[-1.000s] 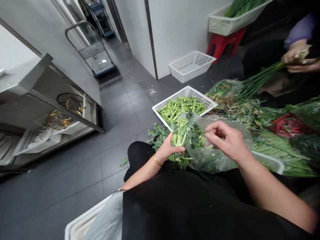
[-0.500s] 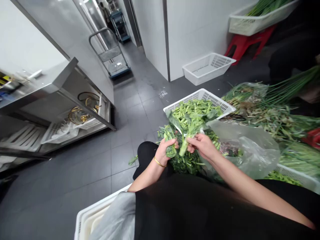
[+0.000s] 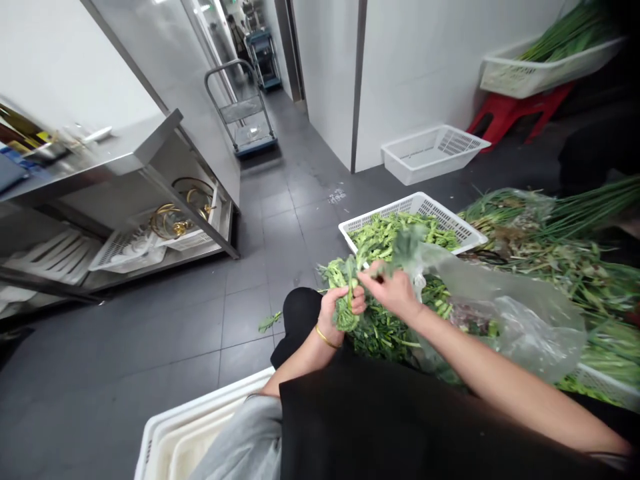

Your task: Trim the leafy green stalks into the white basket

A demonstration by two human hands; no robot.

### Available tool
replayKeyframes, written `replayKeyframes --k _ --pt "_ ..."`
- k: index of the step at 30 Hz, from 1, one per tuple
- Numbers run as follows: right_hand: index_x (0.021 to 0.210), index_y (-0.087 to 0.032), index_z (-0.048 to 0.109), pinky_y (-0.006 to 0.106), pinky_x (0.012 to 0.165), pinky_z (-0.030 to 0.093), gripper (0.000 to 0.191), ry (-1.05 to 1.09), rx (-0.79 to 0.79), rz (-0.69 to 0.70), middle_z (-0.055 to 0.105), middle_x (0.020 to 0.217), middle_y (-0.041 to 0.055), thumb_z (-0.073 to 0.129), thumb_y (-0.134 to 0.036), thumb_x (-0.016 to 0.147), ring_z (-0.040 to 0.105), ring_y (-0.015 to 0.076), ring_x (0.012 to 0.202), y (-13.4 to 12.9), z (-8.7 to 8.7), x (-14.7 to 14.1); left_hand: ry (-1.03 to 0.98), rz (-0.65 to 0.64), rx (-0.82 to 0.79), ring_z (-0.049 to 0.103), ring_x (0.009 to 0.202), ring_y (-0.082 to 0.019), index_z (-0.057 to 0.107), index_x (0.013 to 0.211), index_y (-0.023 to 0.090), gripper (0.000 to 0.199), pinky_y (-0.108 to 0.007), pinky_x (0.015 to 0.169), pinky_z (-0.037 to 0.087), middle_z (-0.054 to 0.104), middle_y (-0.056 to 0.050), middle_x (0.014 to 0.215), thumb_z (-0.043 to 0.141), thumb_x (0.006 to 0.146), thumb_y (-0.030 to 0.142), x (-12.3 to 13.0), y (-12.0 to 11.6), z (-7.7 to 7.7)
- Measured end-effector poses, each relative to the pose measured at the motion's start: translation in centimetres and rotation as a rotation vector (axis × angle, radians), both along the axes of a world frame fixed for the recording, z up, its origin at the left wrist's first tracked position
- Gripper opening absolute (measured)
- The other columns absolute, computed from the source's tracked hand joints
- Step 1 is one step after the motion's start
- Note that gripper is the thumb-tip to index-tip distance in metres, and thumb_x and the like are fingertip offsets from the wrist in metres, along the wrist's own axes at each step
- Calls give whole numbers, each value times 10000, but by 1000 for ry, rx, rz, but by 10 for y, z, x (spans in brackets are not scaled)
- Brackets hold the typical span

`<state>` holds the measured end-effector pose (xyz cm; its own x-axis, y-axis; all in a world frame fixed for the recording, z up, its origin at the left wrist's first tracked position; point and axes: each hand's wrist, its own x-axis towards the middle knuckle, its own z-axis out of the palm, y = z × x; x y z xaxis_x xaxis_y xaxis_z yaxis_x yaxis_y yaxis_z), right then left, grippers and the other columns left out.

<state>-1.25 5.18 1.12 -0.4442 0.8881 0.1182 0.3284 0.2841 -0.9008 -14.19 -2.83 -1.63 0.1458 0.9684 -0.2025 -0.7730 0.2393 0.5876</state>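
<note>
Okay, head view: left hand (image 3: 333, 315) curled, thumb over, clamped on stalks (image 3: 345, 323) off the filled basket's (image 3: 473, 239) near edge. Right hand (image 3: 396, 291) angled in just beside, fingers curled together; blurred, can't tell if clamped on the leaf (image 3: 407, 245). Right forearm partly blocks plastic bag (image 3: 533, 327). Count: one bag, one filled basket, one wall-side basket (image 3: 417, 175), one red stool (image 3: 535, 107), one trolley (image 3: 254, 137).

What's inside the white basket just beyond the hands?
Green stalks lie piled in the white basket. They hide what lies beneath, and a blurred leaf and the plastic bag cover part of its near side.
</note>
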Motion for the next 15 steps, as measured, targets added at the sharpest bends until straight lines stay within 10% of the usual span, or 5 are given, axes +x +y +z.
replayKeyframes --k 4,10,15 --pt "591 -201 523 289 656 486 278 116 328 82 626 734 66 560 -376 804 585 157 695 -29 4 5 -208 178 1 258 432 -37 401 689 179 256 -163 369 248 312 33 608 589 739 346 -7 7 13" --pt "831 -191 537 233 413 375 332 362 -397 293 535 580 -6 488 -519 823 500 129 497 -4 14 -1 -178 126 -3 23 400 6 319 711 211 458 -173 297 42 236 65 631 615 680 559 -2 -7 10" --pt "646 -220 426 253 482 420 396 338 -230 47 455 456 -42 512 -554 842 440 109 440 -12 14 -8 -104 183 -30 26 416 -5 326 713 210 454 -175 300 64 249 56 646 571 715 592 11 -9 19"
